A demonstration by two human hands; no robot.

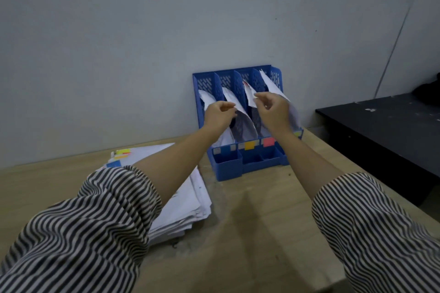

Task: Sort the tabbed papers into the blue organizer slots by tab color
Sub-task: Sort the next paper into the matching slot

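At frame centre, curled papers point(240, 112) in the blue organizer point(228, 164) are pinched by the left hand point(217, 115) and right hand point(273, 112).
Every slot is partly filled; a tabbed stack point(181, 202) at lower left remains unsorted.

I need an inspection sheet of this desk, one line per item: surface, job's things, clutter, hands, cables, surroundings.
Surface: wooden desk, scuffed.
Job's things: blue organizer against wall, a curled sheet in each of four slots; colour labels on its front; stack of tabbed papers lies left of it.
Clutter: nothing seen.
Hands: left hand and right hand at the slotted sheets; grip unclear.
Cables: nothing seen.
Surroundings: grey wall; black table at right.
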